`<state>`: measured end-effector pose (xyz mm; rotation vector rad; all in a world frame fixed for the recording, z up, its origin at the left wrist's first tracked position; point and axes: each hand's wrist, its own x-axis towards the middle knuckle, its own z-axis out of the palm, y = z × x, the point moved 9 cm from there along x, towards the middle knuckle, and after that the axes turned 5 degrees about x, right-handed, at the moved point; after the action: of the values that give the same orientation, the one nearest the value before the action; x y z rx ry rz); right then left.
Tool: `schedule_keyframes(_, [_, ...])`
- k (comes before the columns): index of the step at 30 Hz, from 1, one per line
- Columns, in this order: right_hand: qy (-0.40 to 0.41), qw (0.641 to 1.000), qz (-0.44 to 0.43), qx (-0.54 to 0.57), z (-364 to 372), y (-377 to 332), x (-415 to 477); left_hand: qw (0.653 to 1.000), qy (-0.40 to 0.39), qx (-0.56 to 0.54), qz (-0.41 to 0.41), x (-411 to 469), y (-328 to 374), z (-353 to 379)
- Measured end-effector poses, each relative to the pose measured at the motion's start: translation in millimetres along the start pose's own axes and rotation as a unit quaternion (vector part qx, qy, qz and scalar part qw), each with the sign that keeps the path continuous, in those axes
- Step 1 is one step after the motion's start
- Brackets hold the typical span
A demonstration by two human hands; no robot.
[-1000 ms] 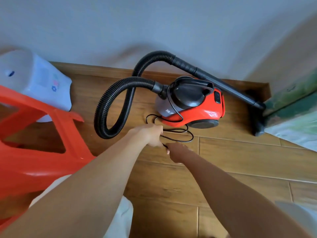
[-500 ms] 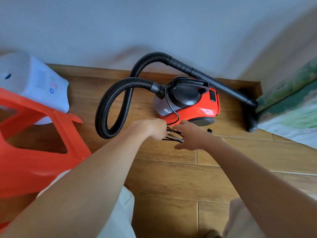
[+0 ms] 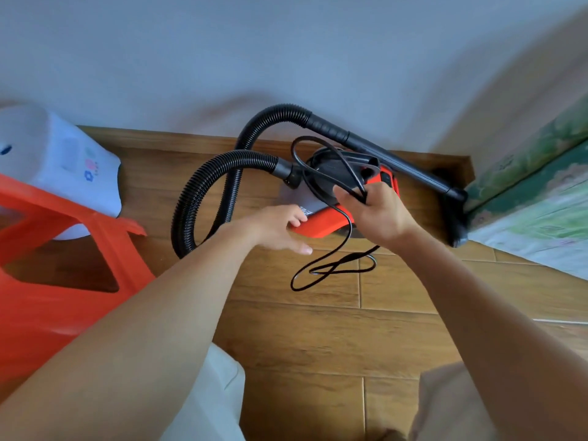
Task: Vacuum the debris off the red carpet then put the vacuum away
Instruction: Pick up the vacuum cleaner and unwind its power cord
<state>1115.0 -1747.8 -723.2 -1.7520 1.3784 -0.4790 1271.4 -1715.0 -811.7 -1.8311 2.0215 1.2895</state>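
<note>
A red and black canister vacuum (image 3: 321,222) sits on the wooden floor against the white wall. Its black ribbed hose (image 3: 203,192) loops to the left, and its black wand (image 3: 401,160) runs right to the floor head (image 3: 456,218) in the corner. My right hand (image 3: 375,214) grips a bundle of the black power cord (image 3: 324,262) above the vacuum body; loops stand up over the hand and more cord hangs to the floor. My left hand (image 3: 283,229) is relaxed with fingers spread, touching the vacuum's front edge. The red carpet is out of view.
A red plastic stool (image 3: 54,272) stands at the left, close to my left arm. Behind it is a white appliance (image 3: 60,160) against the wall. A green patterned cloth (image 3: 541,198) fills the right edge. My knees show at the bottom.
My right hand took the gathered cord and lifted it up over the vacuum body. My left hand let go of the cord and dropped to the vacuum's front edge.
</note>
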Motion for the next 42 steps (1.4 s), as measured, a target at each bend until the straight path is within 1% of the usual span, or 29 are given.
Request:
schedule_keyframes(2, [0.018,0.999,-0.032,0.04,-10,-18,-5,0.997,-0.049,0.047,0.035,10,22,30])
schedule_keyframes(4, [0.054,0.992,-0.055,0.1,-27,-30,-8,0.993,-0.086,0.038,0.064,16,43,54])
schedule_keyframes(6, [0.089,0.979,-0.073,0.169,-46,-36,-13,0.99,-0.103,0.045,0.082,18,52,70])
schedule_keyframes(7, [0.109,0.976,-0.079,0.171,-56,-35,-15,0.99,-0.107,0.044,0.086,17,52,72])
schedule_keyframes(8, [0.131,0.978,-0.084,0.137,-67,-32,-17,0.99,-0.111,0.035,0.083,15,51,69])
schedule_keyframes(10, [0.158,0.983,-0.082,0.047,-84,-24,-20,0.992,-0.099,-0.02,0.072,12,44,54])
schedule_keyframes(13, [0.16,0.987,-0.016,-0.013,-94,5,-15,0.991,-0.038,-0.105,0.075,6,43,18])
schedule_keyframes(16, [0.156,0.986,0.018,-0.06,-93,20,-6,0.98,0.028,-0.159,0.118,-4,54,-13])
schedule_keyframes(17, [0.147,0.986,0.014,-0.074,-89,19,-4,0.974,0.042,-0.186,0.119,-6,52,-21])
schedule_keyframes(19, [0.12,0.988,-0.014,-0.096,-78,10,-3,0.961,0.054,-0.257,0.089,-6,39,-32])
schedule_keyframes(21, [0.072,0.987,-0.038,-0.14,-61,1,-2,0.943,0.066,-0.323,0.044,-4,23,-39])
schedule_keyframes(22, [0.035,0.982,-0.043,-0.183,-49,-1,0,0.93,0.068,-0.36,0.023,-3,18,-40])
schedule_keyframes(25, [-0.069,0.944,-0.042,-0.319,-15,-1,0,0.885,0.058,-0.462,-0.005,-6,16,-44])
schedule_keyframes(26, [-0.093,0.929,-0.042,-0.356,-5,1,0,0.883,0.052,-0.466,-0.002,-8,20,-46])
schedule_keyframes(27, [-0.113,0.916,-0.043,-0.383,4,2,-1,0.894,0.043,-0.447,0.001,-11,24,-47])
schedule_keyframes(28, [-0.13,0.907,-0.042,-0.399,13,3,-1,0.916,0.032,-0.4,0.008,-14,29,-46])
schedule_keyframes(30, [-0.146,0.9,-0.033,-0.409,23,6,0,0.965,0.005,-0.259,0.031,-18,43,-36])
schedule_keyframes(32, [-0.119,0.901,-0.026,-0.417,21,5,5,0.991,0.007,-0.125,0.052,-18,53,-24])
schedule_keyframes(33, [-0.095,0.905,-0.027,-0.414,16,4,9,0.994,0.014,-0.09,0.061,-16,56,-20])
schedule_keyframes(34, [-0.07,0.91,-0.026,-0.407,10,1,12,0.994,0.017,-0.08,0.07,-14,59,-16])
schedule_keyframes(36, [-0.032,0.924,-0.037,-0.378,1,-3,15,0.991,0.005,-0.102,0.081,-15,66,-13])
schedule_keyframes(38, [0.019,0.944,-0.097,-0.316,-7,-11,11,0.989,0.027,-0.123,0.08,-16,67,-19])
schedule_keyframes(39, [0.061,0.95,-0.129,-0.278,-15,-14,8,0.989,0.045,-0.119,0.074,-16,64,-24])
schedule_keyframes(40, [0.112,0.954,-0.139,-0.241,-26,-14,3,0.989,0.064,-0.114,0.062,-15,59,-28])
schedule_keyframes(41, [0.169,0.958,-0.132,-0.188,-41,-13,-1,0.989,0.082,-0.111,0.051,-15,54,-32])
schedule_keyframes(42, [0.229,0.962,-0.097,-0.112,-58,-5,-4,0.987,0.105,-0.112,0.039,-15,49,-37])
